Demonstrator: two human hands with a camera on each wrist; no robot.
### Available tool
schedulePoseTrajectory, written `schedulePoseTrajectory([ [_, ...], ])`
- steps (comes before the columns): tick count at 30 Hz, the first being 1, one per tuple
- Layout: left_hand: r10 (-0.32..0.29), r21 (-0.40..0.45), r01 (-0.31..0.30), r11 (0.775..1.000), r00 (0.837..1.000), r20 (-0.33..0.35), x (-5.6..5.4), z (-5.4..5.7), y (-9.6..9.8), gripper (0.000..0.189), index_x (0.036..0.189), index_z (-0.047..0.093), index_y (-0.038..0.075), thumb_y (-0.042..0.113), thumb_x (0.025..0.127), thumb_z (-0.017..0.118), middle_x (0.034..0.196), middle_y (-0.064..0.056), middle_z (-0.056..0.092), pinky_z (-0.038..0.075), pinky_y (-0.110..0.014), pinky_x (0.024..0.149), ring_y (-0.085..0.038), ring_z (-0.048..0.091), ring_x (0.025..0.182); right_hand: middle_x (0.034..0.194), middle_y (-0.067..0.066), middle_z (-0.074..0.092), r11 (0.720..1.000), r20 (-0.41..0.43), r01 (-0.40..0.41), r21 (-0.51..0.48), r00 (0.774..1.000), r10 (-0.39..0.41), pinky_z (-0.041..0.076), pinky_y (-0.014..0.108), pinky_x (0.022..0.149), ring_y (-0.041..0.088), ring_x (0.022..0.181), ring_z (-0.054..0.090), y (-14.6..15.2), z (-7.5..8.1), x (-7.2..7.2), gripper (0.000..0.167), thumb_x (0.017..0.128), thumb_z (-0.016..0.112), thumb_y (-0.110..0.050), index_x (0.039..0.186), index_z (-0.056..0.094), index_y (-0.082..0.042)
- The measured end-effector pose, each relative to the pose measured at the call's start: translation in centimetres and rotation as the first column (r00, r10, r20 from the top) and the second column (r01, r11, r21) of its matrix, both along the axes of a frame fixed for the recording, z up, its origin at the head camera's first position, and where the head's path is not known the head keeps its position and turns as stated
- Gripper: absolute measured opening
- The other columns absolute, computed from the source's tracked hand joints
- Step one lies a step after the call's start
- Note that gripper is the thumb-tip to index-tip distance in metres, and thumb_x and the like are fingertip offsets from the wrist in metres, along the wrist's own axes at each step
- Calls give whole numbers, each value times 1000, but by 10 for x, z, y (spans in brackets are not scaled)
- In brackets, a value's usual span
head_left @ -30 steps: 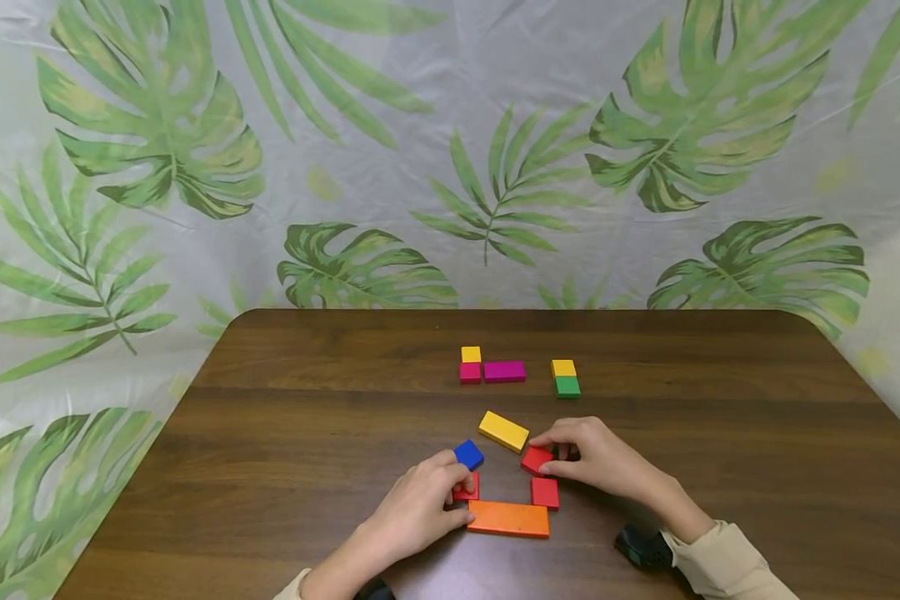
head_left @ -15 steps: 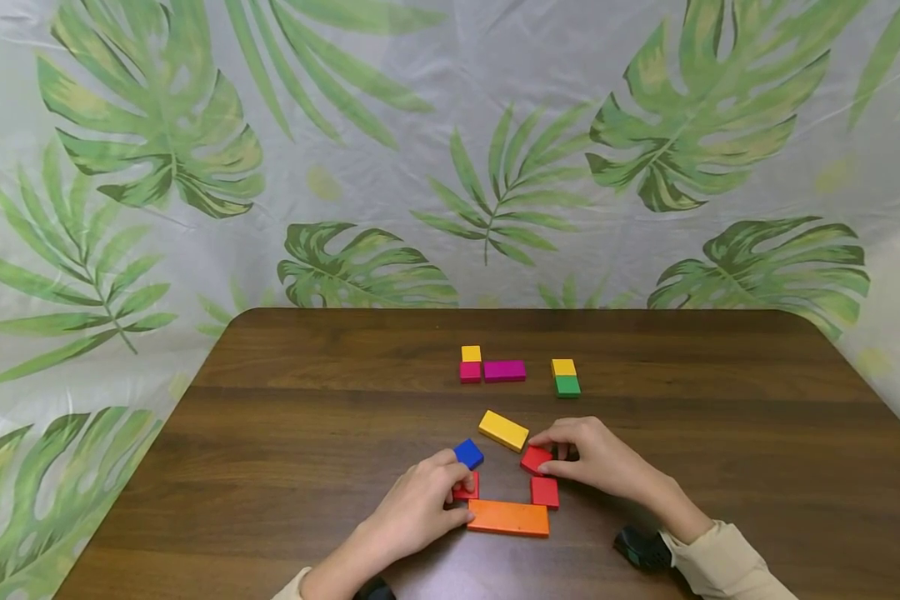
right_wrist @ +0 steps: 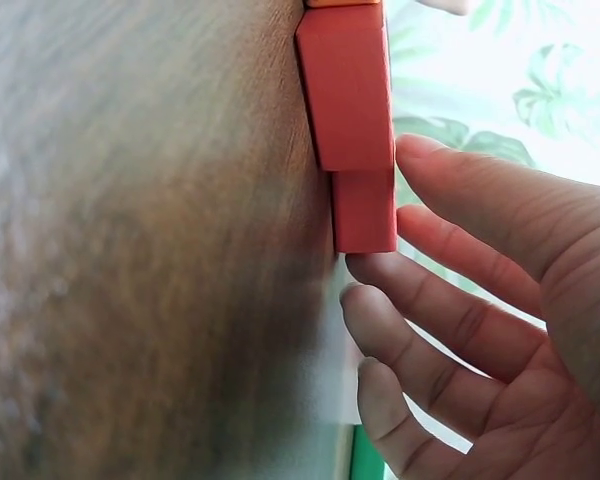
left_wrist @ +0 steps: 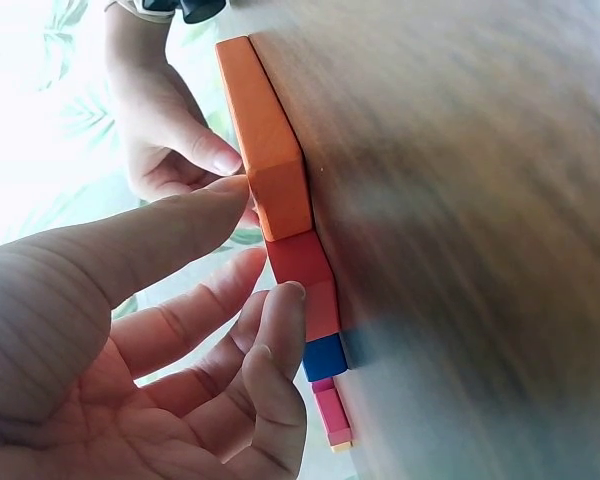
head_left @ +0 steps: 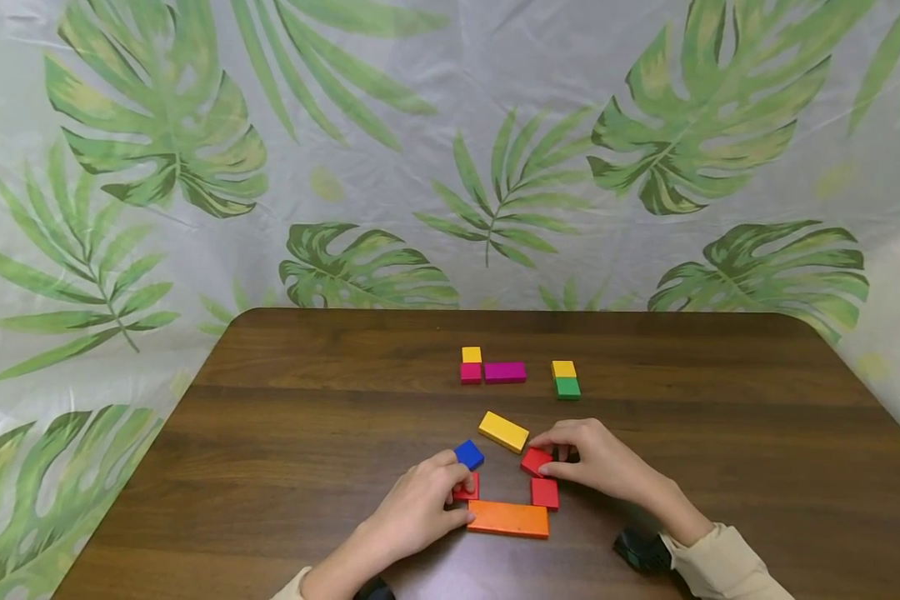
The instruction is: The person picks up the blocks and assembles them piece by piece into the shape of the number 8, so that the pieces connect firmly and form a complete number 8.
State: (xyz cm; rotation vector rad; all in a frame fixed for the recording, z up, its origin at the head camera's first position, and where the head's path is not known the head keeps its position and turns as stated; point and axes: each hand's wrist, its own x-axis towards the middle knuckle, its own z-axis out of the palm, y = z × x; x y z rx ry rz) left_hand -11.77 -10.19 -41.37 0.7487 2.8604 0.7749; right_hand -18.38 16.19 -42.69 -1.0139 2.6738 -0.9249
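Observation:
My left hand (head_left: pixel 420 504) holds a red square block (head_left: pixel 472 482) at its left side. Its thumb tip touches the left end of a long orange block (head_left: pixel 507 518); in the left wrist view the fingertips meet the red block (left_wrist: pixel 300 258) just beyond it. With thumb and fingers, my right hand (head_left: pixel 596 458) pinches a turned red block (head_left: pixel 534 458). Another red block (head_left: pixel 545 493) sits upright above the orange block's right end. A blue block (head_left: pixel 469 454), turned at an angle, lies by my left fingers. A yellow oblong block (head_left: pixel 503 431) slants beyond the right fingertips.
Further back on the wooden table (head_left: pixel 307 417) lie a small yellow block (head_left: pixel 471 355), a pink block (head_left: pixel 470 373) and a purple block (head_left: pixel 505 372). To their right, a yellow block (head_left: pixel 563 368) adjoins a green block (head_left: pixel 567 388). A leaf-patterned cloth (head_left: pixel 375 167) hangs behind.

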Motion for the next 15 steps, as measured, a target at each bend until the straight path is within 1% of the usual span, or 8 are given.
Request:
schedulePoseTrajectory([
  [3, 2, 1, -2, 1000, 1000, 11, 0, 0, 0, 18, 83, 62, 16, 20, 75, 78, 80, 7, 50, 37, -13, 56, 1, 41, 64, 90, -5, 67, 1000, -3, 0, 6, 1000, 0, 44, 18, 60, 2, 70, 49, 0, 0, 0, 28, 82, 71, -27, 106, 70, -13],
  [9, 2, 3, -2, 1000, 1000, -1, -1, 1, 0, 19, 82, 62, 15, 20, 75, 79, 80, 7, 50, 37, -13, 56, 2, 41, 65, 88, -6, 67, 1000, -24, -1, 5, 1000, 1, 44, 18, 60, 3, 69, 49, 0, 0, -1, 27, 82, 71, -27, 106, 71, -14],
  [15, -1, 4, 1, 1000, 1000, -2, -1, 0, 0, 19, 82, 62, 15, 21, 75, 79, 80, 7, 51, 37, -13, 56, 1, 41, 64, 89, -6, 67, 1000, -22, 1, 7, 1000, 0, 44, 19, 60, 2, 69, 49, 1, 0, -1, 27, 83, 70, -28, 106, 70, -14],
])
